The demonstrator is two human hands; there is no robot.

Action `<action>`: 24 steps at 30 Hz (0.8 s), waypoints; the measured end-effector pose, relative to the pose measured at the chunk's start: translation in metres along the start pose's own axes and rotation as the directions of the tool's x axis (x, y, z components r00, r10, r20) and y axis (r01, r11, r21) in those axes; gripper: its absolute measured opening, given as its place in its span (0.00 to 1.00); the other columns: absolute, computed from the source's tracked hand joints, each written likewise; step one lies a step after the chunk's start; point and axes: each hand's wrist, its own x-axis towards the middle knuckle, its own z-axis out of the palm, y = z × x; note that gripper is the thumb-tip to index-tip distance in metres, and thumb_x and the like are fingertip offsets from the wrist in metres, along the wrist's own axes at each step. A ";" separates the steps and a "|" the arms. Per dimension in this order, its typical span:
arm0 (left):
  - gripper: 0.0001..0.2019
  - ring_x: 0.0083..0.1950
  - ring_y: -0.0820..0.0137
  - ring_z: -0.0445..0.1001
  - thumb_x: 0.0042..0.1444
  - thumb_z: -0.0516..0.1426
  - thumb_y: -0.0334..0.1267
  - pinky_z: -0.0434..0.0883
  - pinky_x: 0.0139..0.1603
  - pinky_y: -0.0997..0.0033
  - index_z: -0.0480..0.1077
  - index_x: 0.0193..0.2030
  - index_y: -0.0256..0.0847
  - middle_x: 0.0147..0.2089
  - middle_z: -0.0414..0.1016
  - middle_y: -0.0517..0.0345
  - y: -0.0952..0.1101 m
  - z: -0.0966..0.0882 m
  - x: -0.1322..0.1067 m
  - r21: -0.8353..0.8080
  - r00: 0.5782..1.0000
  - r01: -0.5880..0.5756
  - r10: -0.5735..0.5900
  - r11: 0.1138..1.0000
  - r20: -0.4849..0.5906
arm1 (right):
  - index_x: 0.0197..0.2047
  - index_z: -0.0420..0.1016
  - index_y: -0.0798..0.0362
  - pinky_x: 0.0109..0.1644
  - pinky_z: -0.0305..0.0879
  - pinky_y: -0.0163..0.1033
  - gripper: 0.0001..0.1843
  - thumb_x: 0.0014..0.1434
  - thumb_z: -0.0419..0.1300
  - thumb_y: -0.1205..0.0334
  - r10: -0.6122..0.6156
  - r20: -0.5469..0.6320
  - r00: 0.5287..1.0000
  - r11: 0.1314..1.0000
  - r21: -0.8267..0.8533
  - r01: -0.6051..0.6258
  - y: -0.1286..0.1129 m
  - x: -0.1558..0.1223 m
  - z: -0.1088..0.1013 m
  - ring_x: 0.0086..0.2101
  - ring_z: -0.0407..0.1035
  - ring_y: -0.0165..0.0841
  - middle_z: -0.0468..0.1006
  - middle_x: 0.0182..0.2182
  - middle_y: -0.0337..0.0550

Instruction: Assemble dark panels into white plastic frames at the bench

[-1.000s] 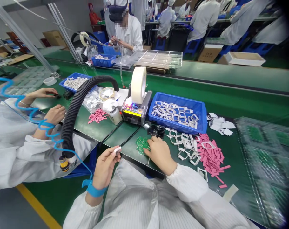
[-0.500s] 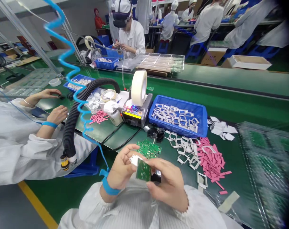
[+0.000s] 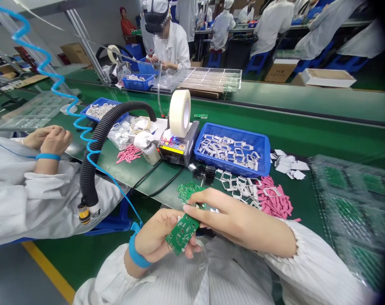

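My left hand (image 3: pixel 156 239), with a blue wrist strap, is closed round a small green circuit board (image 3: pixel 181 232) held above my lap. My right hand (image 3: pixel 224 212) reaches across and presses its fingertips on the board's upper edge. Just beyond the hands, more green boards (image 3: pixel 188 190) lie on the green table. Two black heat sinks (image 3: pixel 205 173) stand behind them. White plastic frames (image 3: pixel 240 186) and pink strips (image 3: pixel 275 199) are scattered to the right.
A blue bin (image 3: pixel 265 156) of white frames and a tape dispenser (image 3: pixel 176 146) with a big white roll stand behind. A black corrugated hose (image 3: pixel 94 156) arches on the left beside a co-worker's hands (image 3: pixel 49 140). Clear trays of boards (image 3: pixel 354 199) lie at right.
My right hand picked a board off the table and brought it to my left hand. The board now rests in my left hand, with the right hand's fingers laid over its top.
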 end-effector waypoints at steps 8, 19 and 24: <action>0.23 0.21 0.72 0.73 0.47 0.59 0.55 0.69 0.20 0.76 0.77 0.30 0.31 0.25 0.77 0.50 0.004 -0.008 0.002 0.047 0.998 0.040 -0.042 0.998 0.040 | 0.61 0.58 0.55 0.44 0.68 0.38 0.22 0.65 0.43 0.70 -0.031 0.113 0.993 0.999 0.018 0.029 0.001 0.006 -0.001 0.47 0.63 0.35 0.66 0.50 0.55; 0.23 0.25 0.68 0.77 0.43 0.62 0.54 0.73 0.30 0.72 0.77 0.31 0.30 0.28 0.80 0.47 -0.001 -0.012 0.007 0.014 0.992 0.116 -0.117 0.993 0.050 | 0.60 0.60 0.54 0.43 0.67 0.37 0.21 0.67 0.41 0.66 -0.011 0.179 0.984 0.999 0.035 0.005 0.012 0.009 -0.002 0.46 0.65 0.34 0.67 0.50 0.54; 0.18 0.29 0.70 0.78 0.43 0.65 0.46 0.72 0.34 0.74 0.77 0.36 0.33 0.31 0.81 0.51 -0.013 -0.010 0.028 -0.167 0.998 0.065 -0.062 0.984 0.026 | 0.57 0.64 0.48 0.50 0.65 0.41 0.18 0.65 0.47 0.67 0.126 0.082 0.989 0.987 0.089 -0.133 0.023 0.005 -0.002 0.52 0.63 0.35 0.64 0.55 0.50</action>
